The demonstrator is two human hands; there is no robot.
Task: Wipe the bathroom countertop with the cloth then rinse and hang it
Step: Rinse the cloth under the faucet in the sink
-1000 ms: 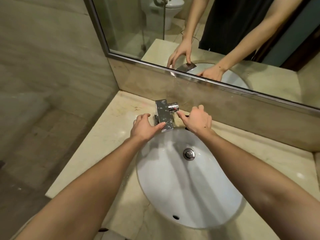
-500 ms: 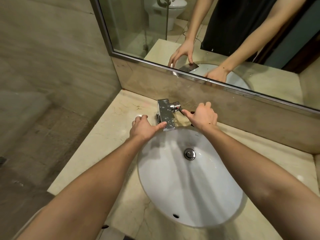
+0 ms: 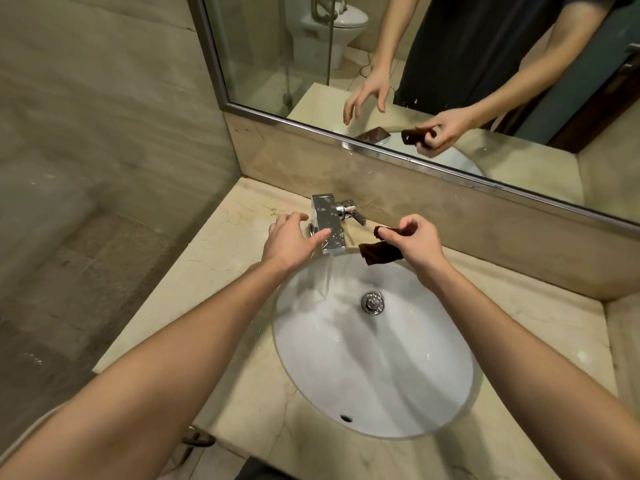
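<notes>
A small dark brown cloth (image 3: 378,252) is bunched in my right hand (image 3: 417,242), just right of the chrome tap (image 3: 327,225) and over the basin's back rim. Water runs from the tap's spout into the white sink (image 3: 374,375). My left hand (image 3: 292,239) hovers beside the tap's left side with fingers spread and holds nothing; its thumb is close to the spout. The tap's lever (image 3: 351,211) points to the right. The beige marble countertop (image 3: 221,258) surrounds the sink.
A mirror (image 3: 433,64) runs along the back wall above a marble upstand and shows both hands and the cloth. A beige tiled wall closes the left side. The counter's right end meets a raised marble edge (image 3: 620,341).
My right hand left the tap lever and now holds the dark cloth. Water has started to run. My left hand opened and lifted slightly off the tap.
</notes>
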